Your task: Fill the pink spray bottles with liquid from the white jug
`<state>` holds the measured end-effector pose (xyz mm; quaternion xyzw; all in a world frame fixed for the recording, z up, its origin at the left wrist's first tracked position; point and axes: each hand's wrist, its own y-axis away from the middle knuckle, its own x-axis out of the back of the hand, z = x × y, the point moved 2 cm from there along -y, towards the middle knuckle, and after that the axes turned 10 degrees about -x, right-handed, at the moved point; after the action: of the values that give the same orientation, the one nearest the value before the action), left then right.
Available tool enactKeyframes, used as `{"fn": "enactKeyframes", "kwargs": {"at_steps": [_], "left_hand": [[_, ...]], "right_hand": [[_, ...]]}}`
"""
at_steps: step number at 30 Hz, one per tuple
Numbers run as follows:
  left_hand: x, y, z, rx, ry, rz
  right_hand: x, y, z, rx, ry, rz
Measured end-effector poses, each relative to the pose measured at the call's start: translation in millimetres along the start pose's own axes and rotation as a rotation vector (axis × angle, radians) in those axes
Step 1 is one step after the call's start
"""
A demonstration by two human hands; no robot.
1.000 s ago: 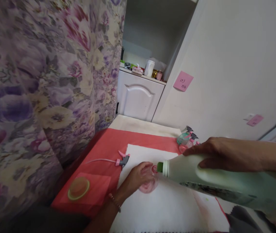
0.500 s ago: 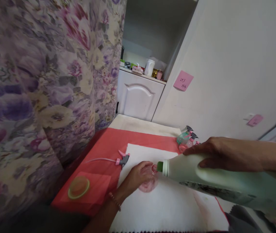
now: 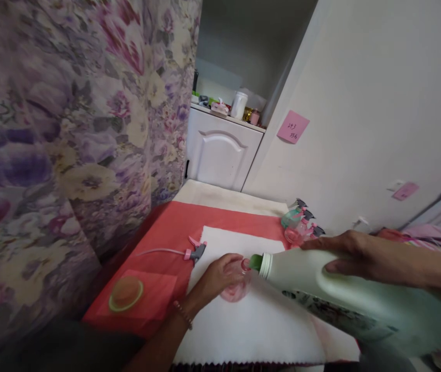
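My left hand [image 3: 222, 276] is wrapped round a clear pink spray bottle [image 3: 236, 290] with its top off, standing on a white cloth [image 3: 267, 325]. A large pale green jug [image 3: 321, 289] is tipped on its side in the grip of my right hand [image 3: 355, 253]. The jug's green spout [image 3: 256, 262] is at the mouth of the pink bottle; whether liquid runs out I cannot tell. Left of the cloth's edge lies a grey and pink spray head [image 3: 196, 253] with its tube. Further left is a round lid [image 3: 126, 293] with a yellow-green rim.
Several spray bottles [image 3: 295, 222] in green and pink stand at the table's far right, by the wall. The red tablecloth [image 3: 220, 214] runs under the white cloth. A floral curtain [image 3: 88, 129] hangs on the left, and a white cabinet [image 3: 220, 155] stands behind.
The jug and my right hand are slightly lower, with the jug's base dipped. My left hand still holds the pink bottle. The view has shifted a little.
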<state>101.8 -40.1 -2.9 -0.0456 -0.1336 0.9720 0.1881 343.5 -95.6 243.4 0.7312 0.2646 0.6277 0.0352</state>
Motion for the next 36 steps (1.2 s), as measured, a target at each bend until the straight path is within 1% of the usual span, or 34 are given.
{"fn": "enactKeyframes", "kwargs": {"at_steps": [4, 6, 8, 11, 14, 16, 18, 20, 23, 25, 27, 31, 33, 36], "left_hand": [[2.9, 1, -1, -0.042, -0.021, -0.031], [4.1, 1, -1, -0.052, -0.026, -0.050], [4.8, 1, -3, -0.057, -0.022, -0.061], [6.1, 1, -7, -0.025, 0.009, -0.039], [8.8, 2, -9, -0.018, 0.022, 0.013], [11.4, 4, -8, -0.045, 0.008, 0.056], [13.8, 5, -8, -0.057, -0.007, 0.091], [14.9, 6, -11, -0.040, -0.011, 0.091], [15.1, 4, -20, -0.022, -0.045, 0.069], [15.3, 3, -26, -0.021, -0.096, 0.064], [15.7, 2, -29, -0.018, -0.149, 0.068], [16.1, 2, -28, 0.006, -0.196, 0.087], [16.3, 2, -27, 0.022, -0.209, 0.097], [17.4, 1, -28, 0.045, -0.215, 0.109]], "right_hand": [[-30, 3, 35, -0.063, -0.231, 0.003], [-44, 6, 51, -0.106, -0.345, 0.034], [-53, 9, 65, -0.134, -0.468, 0.121], [-57, 11, 80, -0.175, -0.701, 0.301], [-57, 1, 88, -0.186, -0.913, 0.458], [-60, -16, 89, -0.127, -1.039, 0.550], [-64, -39, 87, 0.001, -1.167, 0.639], [-70, -67, 79, 0.124, -1.294, 0.646], [-84, -111, 63, 0.255, -1.450, 0.691], [-95, -139, 50, 0.310, -1.507, 0.724], [-108, -165, 40, 0.322, -1.526, 0.807], [-133, -209, 28, 0.265, -1.519, 0.991], [-144, -227, 22, 0.241, -1.523, 1.036], [-156, -246, 14, 0.193, -1.533, 1.070]]}}
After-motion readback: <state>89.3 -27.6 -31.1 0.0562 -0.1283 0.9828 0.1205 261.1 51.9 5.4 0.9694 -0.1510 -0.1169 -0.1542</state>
